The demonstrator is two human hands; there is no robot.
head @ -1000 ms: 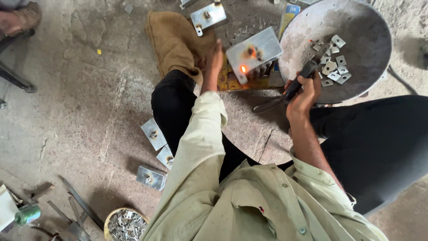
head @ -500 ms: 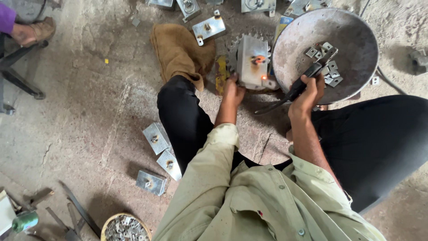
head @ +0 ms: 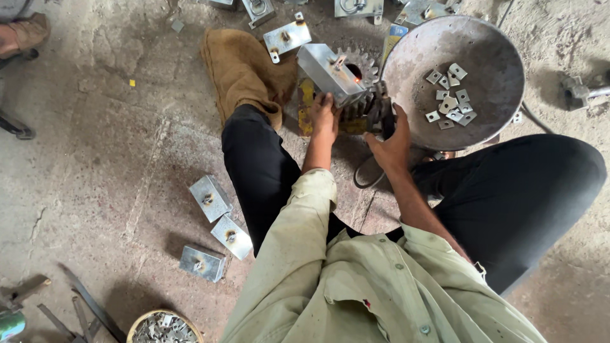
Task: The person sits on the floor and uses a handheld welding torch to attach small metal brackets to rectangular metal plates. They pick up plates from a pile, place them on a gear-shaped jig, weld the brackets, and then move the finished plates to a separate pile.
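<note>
The left hand (head: 325, 115) grips the near edge of a grey metal box (head: 330, 74), tilting it up on a toothed gear (head: 361, 66). The right hand (head: 392, 136) is clenched around a dark welding holder (head: 381, 109) whose tip meets the box at a small orange glow (head: 356, 76). The box lies straight ahead of both hands, just beyond the left fingers, its long axis running from near-left to far-right towards the glow. The left hand is nearer and touches it; the right reaches it only through the holder. To the right of the right hand sits a round metal bowl (head: 413, 47) of small plates (head: 450, 101).

Half a second earlier the box lay flatter and squarer on the gear; now it stands tipped, and the right hand has moved from the bowl's rim in to the box.
</note>
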